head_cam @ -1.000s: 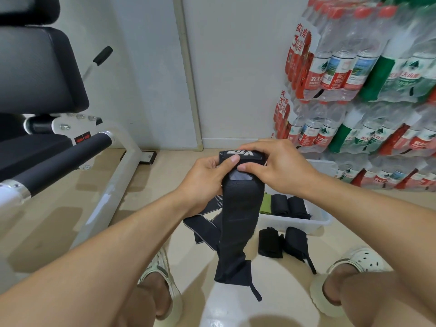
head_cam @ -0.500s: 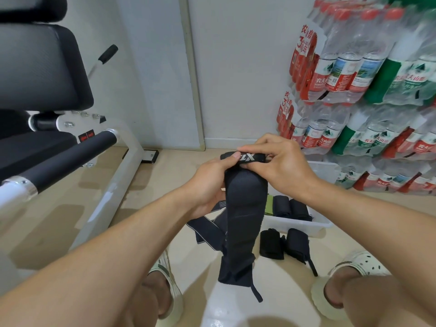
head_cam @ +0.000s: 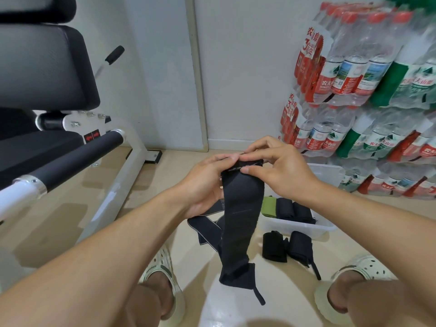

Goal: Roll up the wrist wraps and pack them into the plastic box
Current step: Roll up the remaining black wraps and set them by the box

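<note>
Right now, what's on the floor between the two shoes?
In the head view, the hanging end of the black wrist wrap dangles between the left shoe and right shoe; below it, only bare shiny floor.

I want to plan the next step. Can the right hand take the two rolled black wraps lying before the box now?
Probably not yet: the right hand pinches the hanging wrist wrap top. Once freed, the rolled wraps lie uncovered on the floor.

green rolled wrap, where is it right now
In the head view the green rolled wrap lies inside the plastic box at its left end, beside two black rolls, right of the hanging wrist wrap.
</note>
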The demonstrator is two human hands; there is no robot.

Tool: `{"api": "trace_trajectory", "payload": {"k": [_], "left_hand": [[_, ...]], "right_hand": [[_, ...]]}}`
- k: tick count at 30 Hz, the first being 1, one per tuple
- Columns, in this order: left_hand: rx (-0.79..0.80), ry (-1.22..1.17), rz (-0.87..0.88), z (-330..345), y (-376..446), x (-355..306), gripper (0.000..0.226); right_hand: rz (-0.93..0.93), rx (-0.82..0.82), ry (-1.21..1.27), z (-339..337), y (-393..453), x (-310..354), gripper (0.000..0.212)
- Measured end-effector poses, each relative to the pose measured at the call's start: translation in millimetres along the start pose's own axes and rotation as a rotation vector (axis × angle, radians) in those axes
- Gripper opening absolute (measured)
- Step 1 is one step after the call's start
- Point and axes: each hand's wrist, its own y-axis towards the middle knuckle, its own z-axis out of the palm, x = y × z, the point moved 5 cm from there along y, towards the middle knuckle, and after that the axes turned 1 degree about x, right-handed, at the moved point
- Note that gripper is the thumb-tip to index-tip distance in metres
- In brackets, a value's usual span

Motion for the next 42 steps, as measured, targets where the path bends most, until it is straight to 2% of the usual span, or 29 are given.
{"api": "trace_trajectory", "payload": {"k": [4,9,13,21,25,27,31,36,39,42], "left_hand": [[0.000,-0.003,0.030,1.8,1.9,-1.1,0.033],[-0.046,0.059,0.126,-2.8,4.6,-8.7,0.033],[-0.035,0.127,0.142,-0.1,4.9,-7.6,0.031],[-0.021,0.110,0.128,7.6,2.8,-3.0,0.031],[0.053,0.151,-0.005,12.2,-1.1,2.1,0.041],[0.018,0.152,-0.034,9.7,-0.3,3.8,0.045],[-0.020,0.138,-0.023,6.9,0.6,3.4,0.038],[-0.039,0.141,-0.011,1.0,2.2,2.1,0.032],[-0.030,0.130,0.001,-1.0,2.2,0.5,0.027],[-0.018,0.112,0.028,0.2,2.3,-2.5,0.024]], "right_hand": [[0.028,0.003,0.047,-4.0,0.1,-1.0,0.033],[0.212,0.029,0.240,-12.9,-2.6,-15.2,0.052],[0.260,0.106,0.307,-6.2,-8.9,-21.0,0.048],[0.197,0.001,0.284,-13.7,-7.2,-19.8,0.024],[0.156,-0.054,0.284,-14.0,-5.4,-16.2,0.028],[0.154,-0.072,0.276,-13.6,-5.2,-14.4,0.029],[0.114,-0.097,0.229,-12.8,-3.5,-12.9,0.032],[0.141,-0.002,0.257,-11.9,-2.9,-16.6,0.036],[0.213,0.065,0.377,-10.3,-4.0,-17.9,0.036],[0.308,0.089,0.474,-7.3,-4.6,-21.4,0.046]]}}
